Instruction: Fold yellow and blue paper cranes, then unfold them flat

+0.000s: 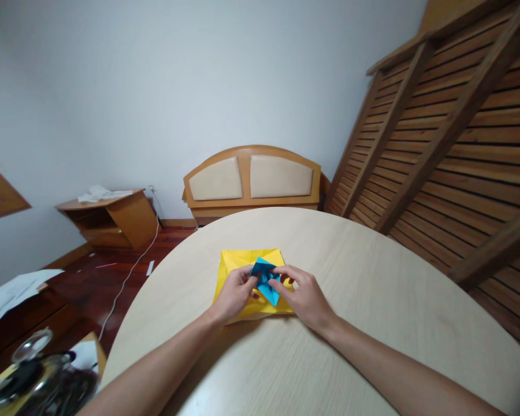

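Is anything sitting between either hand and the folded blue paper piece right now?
Nothing visible. The left hand and right hand both pinch the folded blue paper piece directly, holding it over the yellow paper sheet lying on the round pale wooden table. No other object lies near them.

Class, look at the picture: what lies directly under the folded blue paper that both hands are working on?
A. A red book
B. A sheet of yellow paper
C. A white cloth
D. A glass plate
B: the blue paper, pinched between the left hand and right hand, sits over a yellow paper lying on the round table.
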Motion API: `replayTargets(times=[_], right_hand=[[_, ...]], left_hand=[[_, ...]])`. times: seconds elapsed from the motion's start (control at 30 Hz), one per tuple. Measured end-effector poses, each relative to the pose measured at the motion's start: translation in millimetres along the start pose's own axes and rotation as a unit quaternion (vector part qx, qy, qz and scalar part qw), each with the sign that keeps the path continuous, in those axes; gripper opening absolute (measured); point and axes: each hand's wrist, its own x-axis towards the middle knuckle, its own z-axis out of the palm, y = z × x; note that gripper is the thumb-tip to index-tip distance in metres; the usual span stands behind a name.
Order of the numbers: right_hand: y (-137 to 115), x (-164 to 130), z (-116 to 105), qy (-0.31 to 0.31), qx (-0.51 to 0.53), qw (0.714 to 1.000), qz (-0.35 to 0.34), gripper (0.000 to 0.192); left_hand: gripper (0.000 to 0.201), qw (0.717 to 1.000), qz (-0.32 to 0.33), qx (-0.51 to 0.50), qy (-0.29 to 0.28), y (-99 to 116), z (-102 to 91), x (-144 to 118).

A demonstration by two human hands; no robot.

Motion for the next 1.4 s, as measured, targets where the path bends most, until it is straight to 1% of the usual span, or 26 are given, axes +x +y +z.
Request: replayTargets(times=[0.23, 0.33, 0.47, 0.57, 0.63, 0.7, 0.8, 0.87, 0.93, 1.03, 1.1, 1.17, 1.23, 1.27, 1.4], right_hand=[[-2.9, -5.1, -1.4, -0.008, -0.026, 1.0, 0.001, 0.022], [-3.7, -5.2, -1.0, -0.001, -0.023, 1.0, 0.005, 0.019], [-4.2, -5.4, 0.0, -0.009, -0.004, 1.0, 0.0, 0.015], [-2.2, -5.7, 1.4, -0.005, -0.015, 1.0, 0.0, 0.012], [0.2, -5.3, 2.0, 0.006, -0.04, 0.999, -0.018, 0.009], [2.5, -4.4, 1.4, 0.025, -0.083, 0.994, -0.062, 0.009], [3.9, -3.0, -2.4, 0.035, -0.191, 0.971, -0.138, 0.011], [3.3, -2.3, -5.6, 0.014, -0.27, 0.945, -0.182, 0.01], [2.1, -1.8, -8.3, -0.01, -0.329, 0.919, -0.218, 0.009], [-0.1, -0.8, -10.5, -0.024, -0.387, 0.887, -0.25, 0.012], [-1.9, -0.1, -11.2, -0.03, -0.41, 0.871, -0.268, 0.013], [-4.2, 0.5, -11.4, -0.044, -0.419, 0.863, -0.28, 0.014], [-6.5, 0.7, -11.1, -0.053, -0.412, 0.867, -0.276, 0.015], [-7.4, 0.6, -10.6, -0.053, -0.401, 0.875, -0.267, 0.015], [-6.6, 0.1, -6.9, -0.021, -0.316, 0.926, -0.205, 0.015]], left_hand=[[0.03, 1.0, 0.013, 0.021, 0.003, 2.1, 2.7, -4.2], [0.029, 1.0, 0.014, 0.028, 0.002, 2.3, 3.4, -4.9], [0.025, 1.0, 0.008, 0.024, 0.002, -0.2, 1.5, -4.0], [0.024, 1.0, 0.011, 0.025, -0.001, -2.8, 1.5, -3.7], [0.024, 0.999, 0.012, 0.03, 0.002, -3.9, 3.0, -4.4], [0.024, 0.999, 0.012, 0.043, 0.007, -3.6, 4.9, -6.0], [0.032, 0.996, 0.026, 0.075, 0.038, -0.2, 6.1, -10.2], [0.042, 0.991, 0.052, 0.105, 0.067, 2.9, 5.1, -13.2], [0.046, 0.981, 0.082, 0.154, 0.086, 5.0, 3.2, -15.2], [0.03, 0.963, 0.103, 0.227, 0.098, 5.0, 1.3, -15.7], [0.021, 0.959, 0.098, 0.242, 0.106, 3.7, 1.5, -14.6], [0.019, 0.959, 0.094, 0.241, 0.118, 2.6, 2.3, -13.2], [0.021, 0.958, 0.093, 0.239, 0.129, 2.3, 3.1, -12.2], [0.023, 0.958, 0.091, 0.238, 0.131, 2.4, 3.2, -11.9], [0.028, 0.959, 0.082, 0.243, 0.122, 3.0, 1.2, -11.3]])
